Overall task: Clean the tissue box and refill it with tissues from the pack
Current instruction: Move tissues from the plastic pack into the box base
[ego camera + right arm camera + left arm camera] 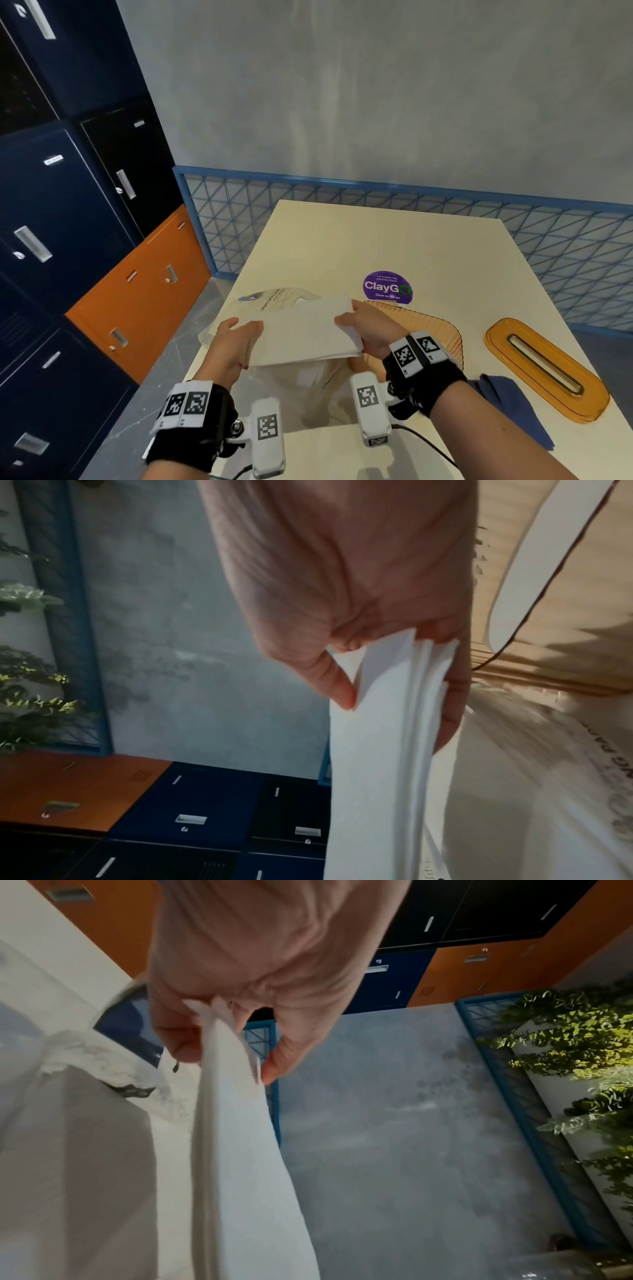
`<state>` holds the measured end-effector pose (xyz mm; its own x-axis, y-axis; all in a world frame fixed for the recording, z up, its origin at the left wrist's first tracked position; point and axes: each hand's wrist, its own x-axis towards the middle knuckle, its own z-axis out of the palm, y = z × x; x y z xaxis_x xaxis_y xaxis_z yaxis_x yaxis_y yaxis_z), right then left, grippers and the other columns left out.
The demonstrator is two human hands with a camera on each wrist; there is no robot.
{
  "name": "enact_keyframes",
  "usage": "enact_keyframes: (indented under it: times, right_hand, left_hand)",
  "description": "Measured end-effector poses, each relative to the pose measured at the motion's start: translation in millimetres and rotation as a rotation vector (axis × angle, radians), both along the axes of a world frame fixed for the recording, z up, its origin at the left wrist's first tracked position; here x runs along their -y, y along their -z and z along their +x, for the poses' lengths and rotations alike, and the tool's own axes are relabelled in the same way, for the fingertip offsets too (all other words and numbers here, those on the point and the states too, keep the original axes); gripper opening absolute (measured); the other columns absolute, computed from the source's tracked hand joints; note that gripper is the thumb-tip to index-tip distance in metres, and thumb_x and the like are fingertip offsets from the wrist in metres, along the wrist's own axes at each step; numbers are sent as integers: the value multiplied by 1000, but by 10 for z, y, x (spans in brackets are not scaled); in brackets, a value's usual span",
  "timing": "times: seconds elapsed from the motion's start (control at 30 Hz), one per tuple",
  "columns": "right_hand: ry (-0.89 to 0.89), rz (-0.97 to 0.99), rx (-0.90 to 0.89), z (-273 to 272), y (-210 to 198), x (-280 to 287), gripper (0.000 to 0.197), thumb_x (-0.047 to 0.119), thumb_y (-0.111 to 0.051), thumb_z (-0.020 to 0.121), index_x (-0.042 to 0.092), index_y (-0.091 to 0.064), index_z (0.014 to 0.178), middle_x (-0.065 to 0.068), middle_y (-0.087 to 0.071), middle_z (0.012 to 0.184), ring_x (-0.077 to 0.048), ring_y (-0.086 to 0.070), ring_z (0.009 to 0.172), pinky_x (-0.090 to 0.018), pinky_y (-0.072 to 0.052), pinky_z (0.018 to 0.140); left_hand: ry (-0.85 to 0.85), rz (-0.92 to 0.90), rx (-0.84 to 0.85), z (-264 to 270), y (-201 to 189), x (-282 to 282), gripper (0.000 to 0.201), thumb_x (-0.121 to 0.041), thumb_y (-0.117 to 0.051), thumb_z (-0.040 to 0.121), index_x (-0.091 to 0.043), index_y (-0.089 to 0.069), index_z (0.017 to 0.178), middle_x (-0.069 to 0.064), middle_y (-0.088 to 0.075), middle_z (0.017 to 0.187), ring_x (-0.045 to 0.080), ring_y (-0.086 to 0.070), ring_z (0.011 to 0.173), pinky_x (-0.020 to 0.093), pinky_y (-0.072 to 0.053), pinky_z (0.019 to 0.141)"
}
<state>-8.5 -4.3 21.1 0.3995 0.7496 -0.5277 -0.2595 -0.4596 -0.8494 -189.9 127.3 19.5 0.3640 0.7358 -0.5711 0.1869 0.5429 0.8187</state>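
A stack of white tissues (305, 329) hangs in the air above the opened clear tissue pack (274, 301). My left hand (236, 337) pinches its left end, thumb on top (219, 1042). My right hand (363, 325) grips its right end, thumb on one face and fingers (452, 696) on the other. In the wrist views the tissues (240, 1150) (377, 750) show as a thick folded bundle. The amber tissue box base (442, 329) lies open on the table right behind my right hand. Its amber lid (544, 370) with a slot lies flat at the right.
A blue cloth (513, 404) lies on the cream table (376, 246) between box and lid. A purple ClayGo sticker (387, 287) is beyond the box. Blue and orange lockers (68, 222) stand left. A blue lattice rail (342, 205) runs behind the table.
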Motion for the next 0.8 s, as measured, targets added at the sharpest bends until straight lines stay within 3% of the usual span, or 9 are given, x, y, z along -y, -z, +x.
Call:
enact_keyframes:
  times: [0.07, 0.17, 0.27, 0.37, 0.47, 0.53, 0.6, 0.67, 0.8]
  right_hand:
    - [-3, 10, 43, -29, -26, -25, 42, 2, -50, 87, 1, -47, 128, -16, -59, 126, -33, -56, 117, -48, -40, 107]
    - [-25, 4, 103, -63, -29, -69, 37, 3, -47, 89, 2, -49, 125, -16, -59, 126, -32, -55, 117, -46, -42, 106]
    - [28, 25, 148, -72, -57, -101, 41, -1, -44, 86, 2, -44, 127, -17, -56, 126, -34, -54, 117, -45, -44, 103]
    - [72, 92, 332, -64, -113, -118, 44, -1, -47, 85, 7, -45, 128, -11, -56, 123, -27, -55, 112, -41, -47, 99]
    - [154, 193, 405, -106, -124, -100, 35, -5, -47, 85, 9, -48, 117, -3, -56, 100, -16, -55, 90, -24, -48, 75]
    - [176, 194, 428, -179, -30, -86, 30, -7, -49, 83, 11, -45, 107, 1, -53, 88, -15, -54, 81, -21, -45, 65]
    - [192, 151, 428, -252, 124, -82, 33, -6, -50, 81, 13, -43, 106, -3, -54, 91, -23, -55, 87, -30, -49, 69]
    - [203, 94, 424, -297, 242, -91, 37, -5, -49, 81, 10, -42, 114, -9, -54, 102, -27, -54, 96, -36, -50, 75]
    - [227, 95, 493, -300, 223, -120, 36, -7, -45, 82, 6, -43, 115, -10, -53, 101, -24, -53, 92, -29, -45, 70]
  left_hand:
    - [12, 4, 17, 4, -36, 21, 58, -7, -58, 91, -2, -29, 141, 16, -58, 114, 28, -59, 93, 34, -51, 78]
    - [134, 31, 88, 53, -128, 122, 34, -2, -52, 92, 2, -49, 125, 13, -65, 93, 25, -62, 77, 26, -54, 57]
    - [125, 228, -13, 113, -171, 148, 33, -5, -50, 92, -7, -50, 124, 13, -60, 107, 29, -56, 91, 30, -45, 63]
    - [128, 445, -18, 131, -196, 148, 24, -6, -50, 91, -20, -53, 110, 8, -60, 103, 28, -56, 92, 33, -46, 67]
    - [114, 552, 99, 95, -163, 173, 31, -1, -50, 90, -32, -55, 90, 3, -62, 94, 23, -59, 90, 37, -48, 79]
    - [100, 560, 95, 89, -43, 219, 25, -7, -53, 85, -30, -56, 96, 6, -63, 98, 24, -60, 91, 38, -49, 81]
    - [90, 548, 36, 94, 137, 275, 31, -15, -53, 75, -16, -54, 107, 12, -62, 102, 32, -59, 98, 40, -49, 80]
    - [67, 532, -3, 137, 278, 319, 27, -5, -53, 81, -11, -49, 108, 11, -59, 102, 33, -57, 102, 37, -46, 80]
    - [-8, 578, -7, 231, 277, 334, 30, 5, -45, 86, -15, -48, 108, 7, -56, 102, 25, -54, 99, 32, -42, 83]
